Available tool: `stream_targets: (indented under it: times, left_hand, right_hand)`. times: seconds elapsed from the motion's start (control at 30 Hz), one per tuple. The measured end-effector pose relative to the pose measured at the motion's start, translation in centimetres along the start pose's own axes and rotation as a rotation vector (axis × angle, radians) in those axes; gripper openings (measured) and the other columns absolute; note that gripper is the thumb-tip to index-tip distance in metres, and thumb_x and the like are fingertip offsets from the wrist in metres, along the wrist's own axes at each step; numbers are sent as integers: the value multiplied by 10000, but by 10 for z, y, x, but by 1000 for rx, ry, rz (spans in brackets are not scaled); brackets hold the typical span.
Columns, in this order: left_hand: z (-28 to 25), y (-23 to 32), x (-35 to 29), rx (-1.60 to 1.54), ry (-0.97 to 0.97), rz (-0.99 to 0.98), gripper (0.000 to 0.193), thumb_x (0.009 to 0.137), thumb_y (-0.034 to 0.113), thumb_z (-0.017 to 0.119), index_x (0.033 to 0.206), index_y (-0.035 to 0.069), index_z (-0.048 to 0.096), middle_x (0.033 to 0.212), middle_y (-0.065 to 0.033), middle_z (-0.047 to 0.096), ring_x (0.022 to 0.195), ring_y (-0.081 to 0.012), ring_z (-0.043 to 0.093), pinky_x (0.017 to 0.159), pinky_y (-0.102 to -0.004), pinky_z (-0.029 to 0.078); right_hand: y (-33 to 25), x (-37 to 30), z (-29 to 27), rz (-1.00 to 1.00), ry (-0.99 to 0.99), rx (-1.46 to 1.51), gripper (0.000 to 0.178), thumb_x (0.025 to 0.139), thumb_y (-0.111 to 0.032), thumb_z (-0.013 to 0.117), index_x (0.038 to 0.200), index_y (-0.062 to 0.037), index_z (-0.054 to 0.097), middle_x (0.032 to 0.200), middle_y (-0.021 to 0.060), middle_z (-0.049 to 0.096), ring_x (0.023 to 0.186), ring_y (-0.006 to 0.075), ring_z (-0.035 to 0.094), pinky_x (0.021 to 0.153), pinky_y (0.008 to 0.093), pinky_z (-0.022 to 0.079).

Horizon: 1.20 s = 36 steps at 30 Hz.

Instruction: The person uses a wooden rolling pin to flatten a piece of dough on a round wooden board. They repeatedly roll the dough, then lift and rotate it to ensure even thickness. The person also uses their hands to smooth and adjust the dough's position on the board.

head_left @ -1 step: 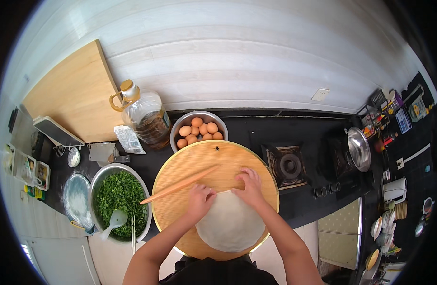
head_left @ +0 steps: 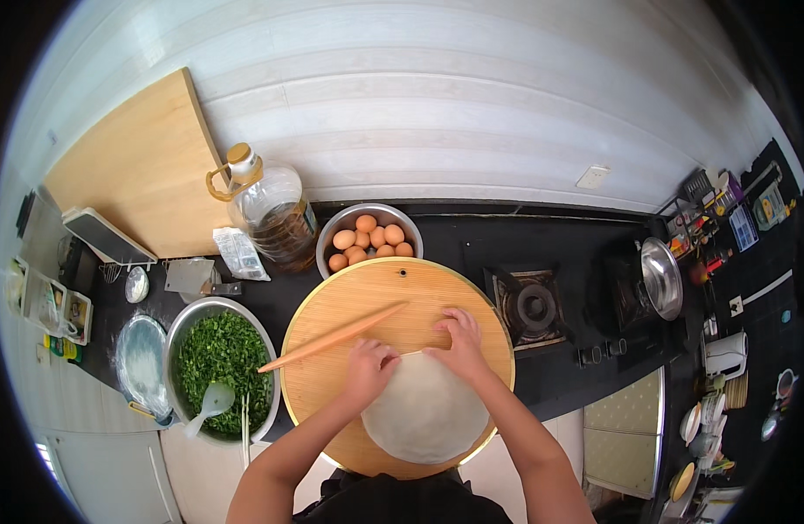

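Note:
A thin, round, pale dough sheet (head_left: 428, 412) lies on the near part of a round wooden board (head_left: 380, 284). My left hand (head_left: 372, 367) is closed in a pinch at the sheet's far left edge. Across from it, my right hand (head_left: 459, 344) pinches the far right edge, thumb toward the left hand. A tapered wooden rolling pin (head_left: 332, 338) rests slantwise on the board, beyond my left hand, with its near-left end past the rim.
Left of the board stands a metal bowl (head_left: 173, 384) of chopped greens (head_left: 218, 358) with a spoon (head_left: 213, 401) and chopsticks (head_left: 245, 428). Behind are a bowl of eggs (head_left: 365, 237) and a large oil jug (head_left: 279, 218). A gas burner (head_left: 534, 304) is at right.

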<state>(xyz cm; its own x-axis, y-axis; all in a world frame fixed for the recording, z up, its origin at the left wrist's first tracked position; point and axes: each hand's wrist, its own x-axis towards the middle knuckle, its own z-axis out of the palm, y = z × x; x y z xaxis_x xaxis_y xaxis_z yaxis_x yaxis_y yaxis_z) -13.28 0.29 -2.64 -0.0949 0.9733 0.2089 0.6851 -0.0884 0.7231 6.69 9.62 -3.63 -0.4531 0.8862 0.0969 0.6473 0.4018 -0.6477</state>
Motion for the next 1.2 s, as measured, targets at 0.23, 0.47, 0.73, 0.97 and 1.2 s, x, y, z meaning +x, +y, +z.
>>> stream_targets:
  times: [0.23, 0.47, 0.73, 0.97, 1.2]
  left_hand:
    - [3, 0, -7, 19, 9, -6, 66, 767, 103, 715, 818, 65, 698, 823, -85, 629, 839, -294, 553, 758, -413, 447]
    - [-10, 3, -27, 190, -51, 162, 248, 833, 189, 670, 1057, 84, 696, 1165, -132, 597, 1060, -354, 522, 920, -487, 406]
    - [-16, 6, -41, 320, -230, 124, 469, 915, 371, 584, 1314, 125, 573, 1427, -187, 429, 1318, -418, 384, 1116, -535, 261]
    - [-14, 0, -48, 296, -185, 124, 474, 911, 390, 591, 1304, 126, 579, 1433, -196, 415, 1327, -429, 367, 1110, -543, 265]
    - [-19, -4, -63, 295, -146, 120, 488, 881, 372, 626, 1303, 133, 578, 1442, -196, 398, 1307, -432, 373, 1095, -549, 277]
  right_hand:
    - [-8, 4, 8, -3, -28, -59, 488, 593, -257, 865, 984, -105, 615, 1328, 97, 481, 1309, 316, 362, 1097, 434, 244]
    - [-17, 10, 12, -11, -49, -61, 501, 579, -247, 870, 966, -93, 592, 1314, 95, 482, 1307, 315, 368, 1082, 450, 271]
    - [-22, 16, 18, -25, -73, -35, 549, 573, -252, 875, 1012, -93, 587, 1325, 106, 463, 1316, 321, 352, 1091, 446, 263]
    - [-29, 18, 25, -55, -87, -100, 588, 575, -287, 878, 1049, -109, 579, 1346, 109, 447, 1323, 328, 331, 1098, 448, 251]
    - [-26, 17, 32, -73, -87, -66, 631, 564, -293, 880, 1080, -106, 569, 1350, 113, 436, 1330, 329, 325, 1102, 453, 244]
